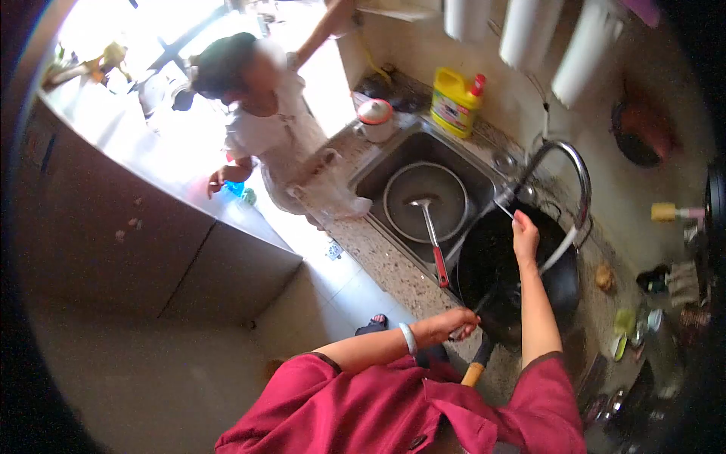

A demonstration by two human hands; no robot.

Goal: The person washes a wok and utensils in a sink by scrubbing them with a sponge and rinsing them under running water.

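Note:
My left hand [457, 324], with a pale bangle [409, 339] on the wrist, is closed round the handle of a dark utensil that reaches over the black wok [491, 246]. My right hand [525, 236] is above the wok, fingers pinched on a thin light stick-like thing near the faucet [584, 181]. The wok has a wooden handle [473, 374] and sits at the sink's right side. A red-handled ladle [433, 242] lies across a round pan [389, 198] in the steel sink [368, 185].
Another person [265, 129] stands beyond the counter [393, 271], at the upper left. A yellow bottle [454, 106] and a lidded white mug [375, 121] are behind the sink. Bottles and small items crowd the lower right. A dark cabinet [113, 212] fills the left.

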